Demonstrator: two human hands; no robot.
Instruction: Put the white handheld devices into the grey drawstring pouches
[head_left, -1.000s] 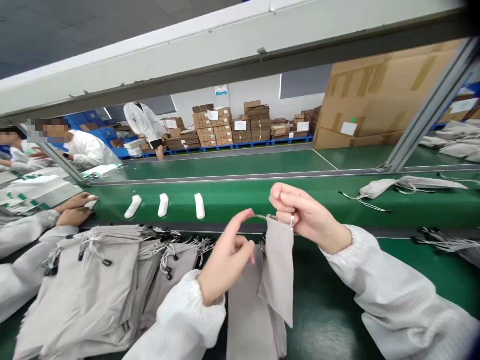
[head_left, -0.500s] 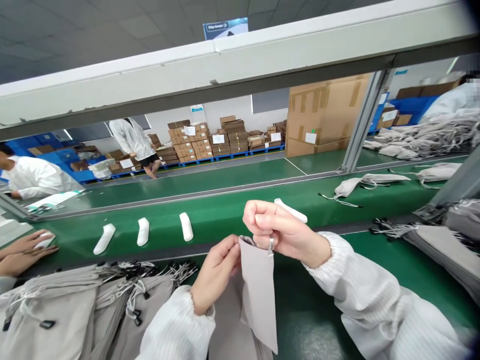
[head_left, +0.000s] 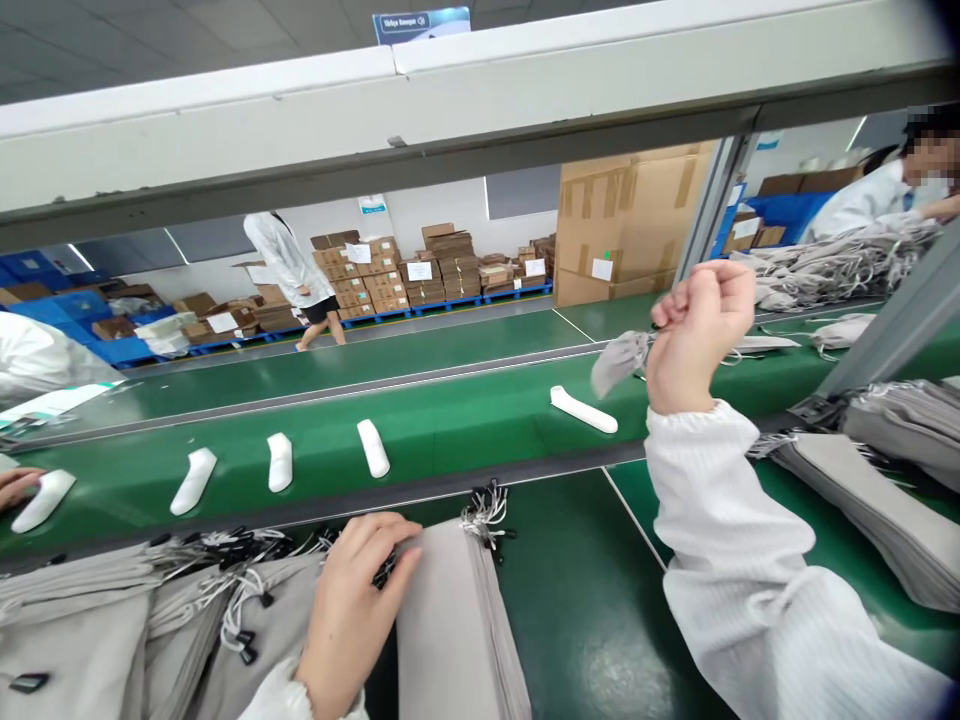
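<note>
My right hand point(head_left: 701, 335) is raised over the far side of the belt, its fingers curled closed. A small grey drawstring pouch point(head_left: 621, 362), blurred, hangs just left of that wrist; its neck runs behind the hand, where the grip is hidden. My left hand point(head_left: 360, 600) is low, fingers stretched and thumb apart, at the top left edge of a stack of flat grey pouches point(head_left: 454, 620). Black cord ends show between thumb and fingers. A white curved piece point(head_left: 585, 410) lies on the green belt point(head_left: 465, 420) between the two hands.
More white pieces point(head_left: 280, 462) lie along the belt to the left, with another person's hand point(head_left: 19, 487) at one. Pouch piles lie at left point(head_left: 82, 620) and right point(head_left: 870, 510). A metal post point(head_left: 877, 320) and an overhead beam point(head_left: 450, 110) frame the bench.
My right hand has moved up, away and to the right from the pouch mouth. My left hand has dropped to the stack. The opened pouch is no longer between my hands.
</note>
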